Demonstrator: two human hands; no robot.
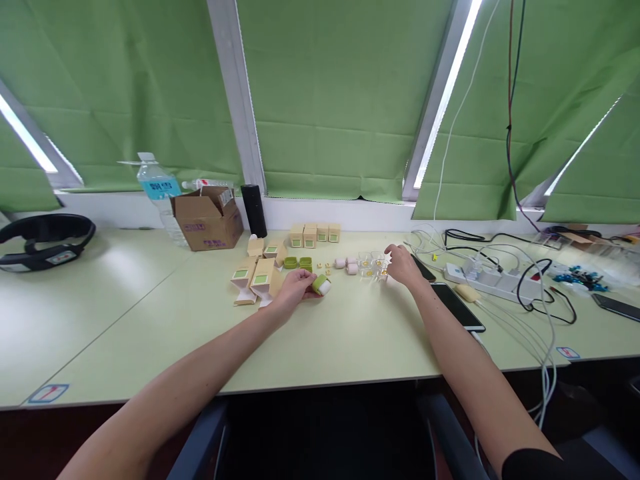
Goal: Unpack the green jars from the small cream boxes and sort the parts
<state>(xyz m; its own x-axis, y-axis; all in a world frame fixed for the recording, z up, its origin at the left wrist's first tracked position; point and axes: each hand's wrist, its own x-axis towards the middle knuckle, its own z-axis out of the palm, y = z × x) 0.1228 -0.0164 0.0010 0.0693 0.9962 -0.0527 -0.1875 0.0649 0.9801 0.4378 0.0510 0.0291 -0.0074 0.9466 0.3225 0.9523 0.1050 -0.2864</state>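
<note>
My left hand (295, 291) is closed round a small green container with a white piece (321, 285) at its near end. Green open containers (305, 262) stand just beyond it, beside several tiny yellowish pieces (320, 265). Farther right, my right hand (403, 265) has its fingertips bent down on a small clear cup (384, 269) at the right end of a group. The other clear cups (369, 261) show yellow bits at their bottoms. Between the hands lie several pale pink cylinders (351, 268).
Opened cream boxes (263, 277) lie left of my left hand, and closed ones (310, 235) line the back. A cardboard carton (209, 219), a bottle (159, 193) and a black cylinder (254, 211) stand back left. A tablet (456, 305), power strip (495, 283) and cables crowd the right.
</note>
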